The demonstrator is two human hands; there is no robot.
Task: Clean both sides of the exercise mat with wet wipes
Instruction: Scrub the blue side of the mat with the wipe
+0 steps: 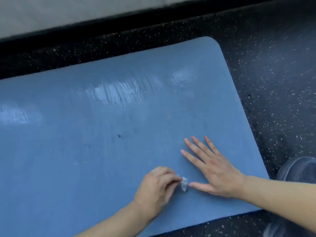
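Observation:
A blue exercise mat point(106, 142) lies flat on the floor and fills most of the view; shiny streaks mark its far half. My left hand point(157, 187) is curled low on the mat and pinches a small crumpled wet wipe point(184, 183), most of which is hidden by the fingers. My right hand point(212, 166) lies flat on the mat just right of the wipe, fingers straight and spread, its thumb tip almost touching the wipe.
Black speckled rubber floor point(273, 82) surrounds the mat. A dark shoe point(299, 170) sits at the right edge beside the mat's near corner. A black baseboard and pale wall point(68, 12) run along the top.

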